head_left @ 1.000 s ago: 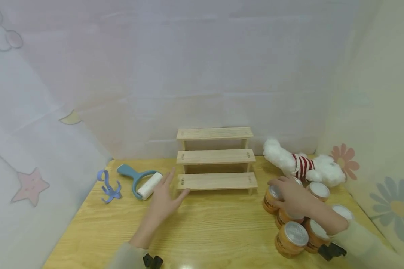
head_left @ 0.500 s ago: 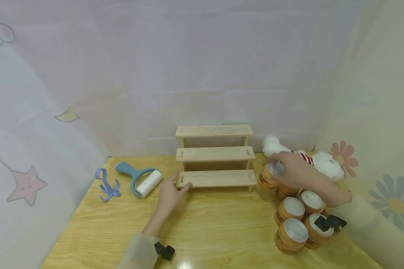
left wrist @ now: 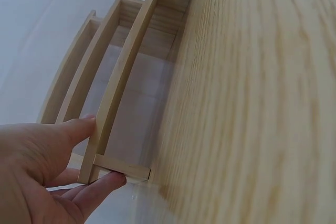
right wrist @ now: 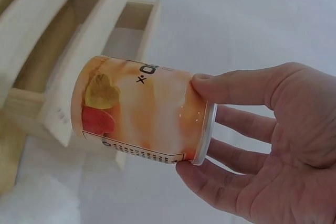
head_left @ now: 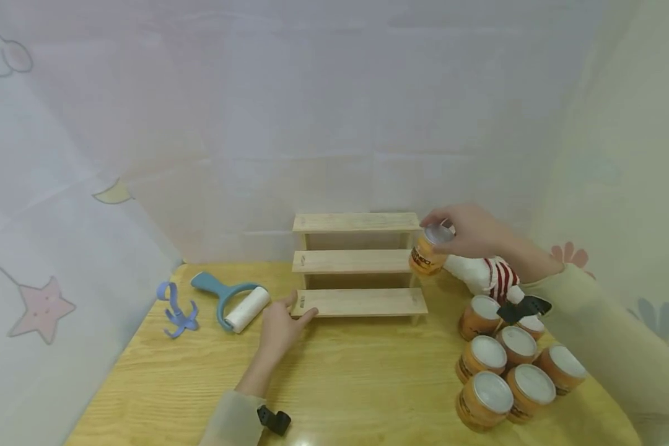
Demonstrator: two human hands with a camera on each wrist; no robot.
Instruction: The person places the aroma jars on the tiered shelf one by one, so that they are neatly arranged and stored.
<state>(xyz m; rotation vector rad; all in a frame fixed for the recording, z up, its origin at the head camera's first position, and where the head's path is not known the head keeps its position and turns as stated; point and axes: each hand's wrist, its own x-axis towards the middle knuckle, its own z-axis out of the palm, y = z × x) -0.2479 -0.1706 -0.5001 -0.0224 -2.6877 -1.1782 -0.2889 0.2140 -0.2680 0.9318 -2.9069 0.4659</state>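
My right hand [head_left: 468,232] grips an orange can [head_left: 427,253] by its silver-lidded end, thumb and fingertips around the rim. In the right wrist view the can [right wrist: 139,111] shows yellow and red fruit-like pictures on its label. It is held up beside the right end of the middle step of a three-step wooden display shelf [head_left: 362,301]. At the shelf's left end, my left hand [head_left: 279,328] holds the lowest step. The left wrist view shows the thumb [left wrist: 79,129] on the board's edge and the fingers around the end support.
Several more orange cans [head_left: 490,391] stand grouped at the right. Behind them lies a white plush toy [head_left: 498,279] in red stripes. A blue-handled lint roller [head_left: 246,308] and a blue-purple claw-shaped item [head_left: 181,316] lie at left. Cloth walls [head_left: 334,124] enclose the table.
My right hand has lifted one can from the group and carried it up and left to the shelf. My left hand has moved in to the shelf's lower left end.
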